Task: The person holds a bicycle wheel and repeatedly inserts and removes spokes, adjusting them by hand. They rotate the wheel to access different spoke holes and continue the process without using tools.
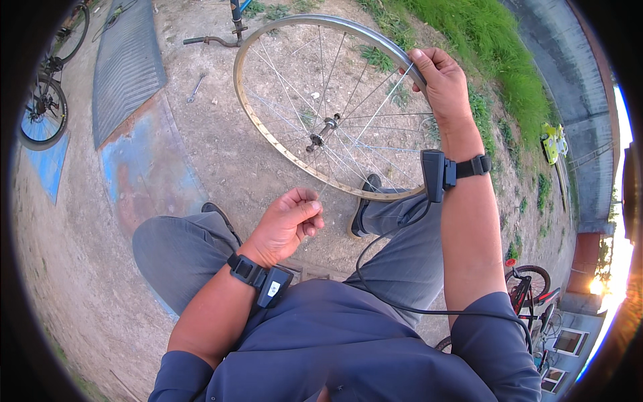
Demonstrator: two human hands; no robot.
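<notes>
A bare bicycle wheel rim (262,153) with many thin spokes and a central hub (323,132) is held up in front of me, without a tyre. My right hand (439,84) grips the rim at its upper right, thumb on the near face. Below the wheel's lower left edge, my left hand (288,221) has finger and thumb pinched on what looks like a thin spoke (323,195); its far end is hard to make out. Both wrists wear black strapped devices, a cable hanging from the right one.
A wrench (195,88) lies on the dirt, near a bent handlebar part (211,40). A ridged metal sheet (124,74) and a rusty blue panel (144,161) lie left. Bicycles (47,107) stand left; more (529,285) at lower right. Grass (482,47) borders a concrete wall (549,53).
</notes>
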